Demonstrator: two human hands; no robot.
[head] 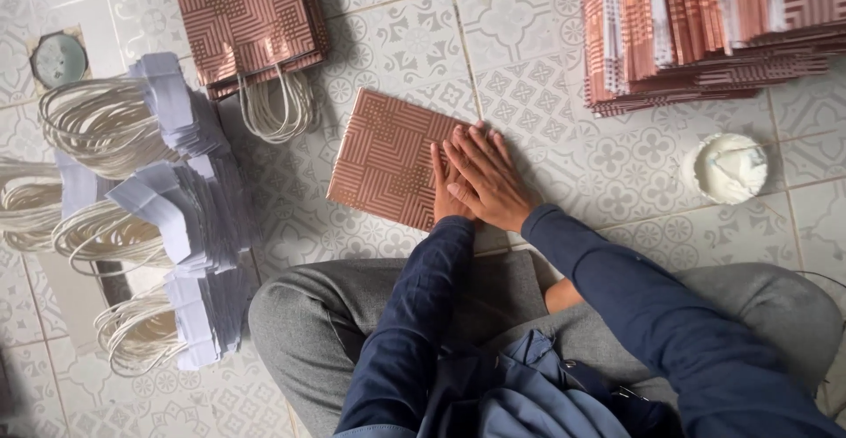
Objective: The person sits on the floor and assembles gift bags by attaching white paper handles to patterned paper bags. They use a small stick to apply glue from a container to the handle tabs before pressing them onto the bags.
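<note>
A flat rose-gold patterned paper bag (383, 156) lies on the tiled floor in front of my knees. My right hand (485, 178) rests flat on the bag's right edge, fingers together and stretched out. My left hand (445, 198) lies mostly hidden under the right one, also pressing on that edge. Both arms wear dark blue sleeves.
A stack of finished bags with white cord handles (247, 24) lies at the top left. Unfolded patterned sheets (705, 28) are piled at the top right. Bundles of white handles on paper strips (150, 200) spread along the left. A small white glue pot (730, 167) stands at the right.
</note>
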